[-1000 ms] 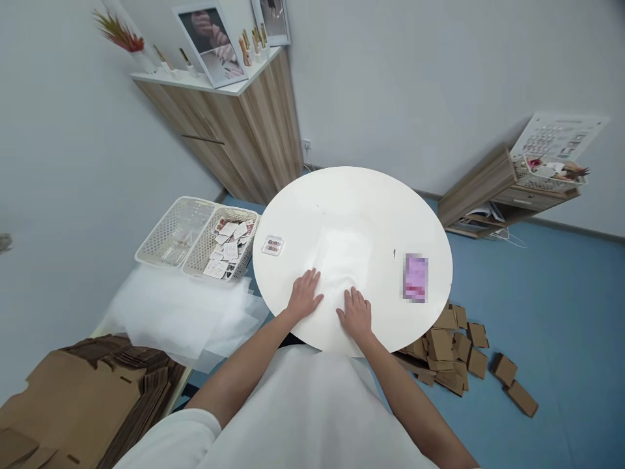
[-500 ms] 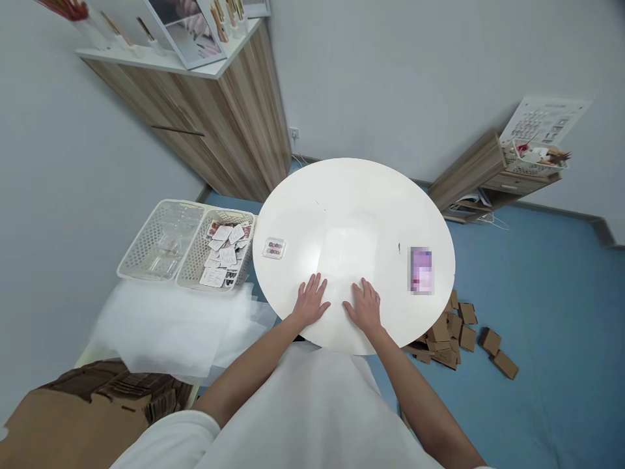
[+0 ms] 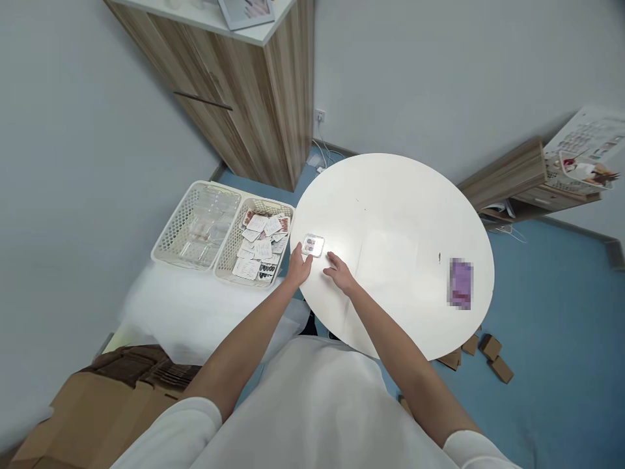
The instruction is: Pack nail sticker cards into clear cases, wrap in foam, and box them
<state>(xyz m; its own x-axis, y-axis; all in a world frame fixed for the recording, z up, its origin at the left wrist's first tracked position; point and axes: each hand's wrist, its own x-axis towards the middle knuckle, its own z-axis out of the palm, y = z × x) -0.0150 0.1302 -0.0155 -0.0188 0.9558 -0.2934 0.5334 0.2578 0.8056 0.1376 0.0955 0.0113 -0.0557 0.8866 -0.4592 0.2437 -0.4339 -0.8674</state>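
Observation:
A small clear plastic case (image 3: 313, 245) with little coloured pieces inside is at the left side of the round white table (image 3: 400, 195). My left hand (image 3: 298, 267) is closed on its near left corner, fingers along the left edge and thumb at the near edge. Whether the case is lifted off the tabletop I cannot tell. Just right of the case, my right hand (image 3: 340, 273) is open, thumb and fingers apart, with nothing in it.
Left of the table stand two white baskets: one with clear plastic boxes (image 3: 205, 228), one with printed cards (image 3: 262, 249). White sheets (image 3: 195, 306) and cardboard (image 3: 97, 404) lie nearer. A blurred purple item (image 3: 461, 284) lies on the right; small brown boxes (image 3: 491, 346) are on the floor.
Both hands have left the table's near edge and moved left to the clear case. My left hand has closed on its corner. The view has shifted left.

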